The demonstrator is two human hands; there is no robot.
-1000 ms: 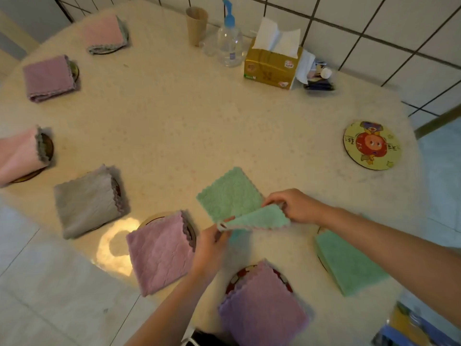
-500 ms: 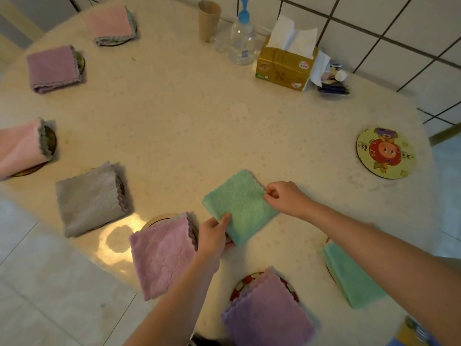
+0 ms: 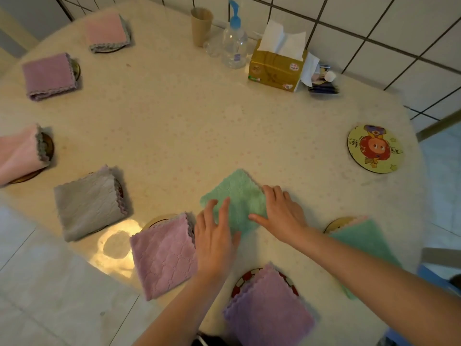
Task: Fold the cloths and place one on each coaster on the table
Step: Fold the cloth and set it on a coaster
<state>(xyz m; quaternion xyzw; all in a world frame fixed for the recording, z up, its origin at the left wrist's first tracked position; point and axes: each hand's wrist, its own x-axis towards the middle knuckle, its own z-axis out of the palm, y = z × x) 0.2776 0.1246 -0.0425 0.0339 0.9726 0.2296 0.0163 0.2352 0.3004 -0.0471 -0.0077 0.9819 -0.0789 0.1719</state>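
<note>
both hands (image 3: 249,221) flat on folded green cloth (image 3: 237,193)

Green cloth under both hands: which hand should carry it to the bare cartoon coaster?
Right, probably. The right hand lies flat on the green cloth's right side, nearest the bare cartoon coaster at the table's right. The left hand would have to cross over.

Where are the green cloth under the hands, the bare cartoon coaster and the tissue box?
green cloth (image 3: 237,188), head view, upper fluffy face
cartoon coaster (image 3: 375,148), head view, printed centre
tissue box (image 3: 274,69), head view, gold front
</note>
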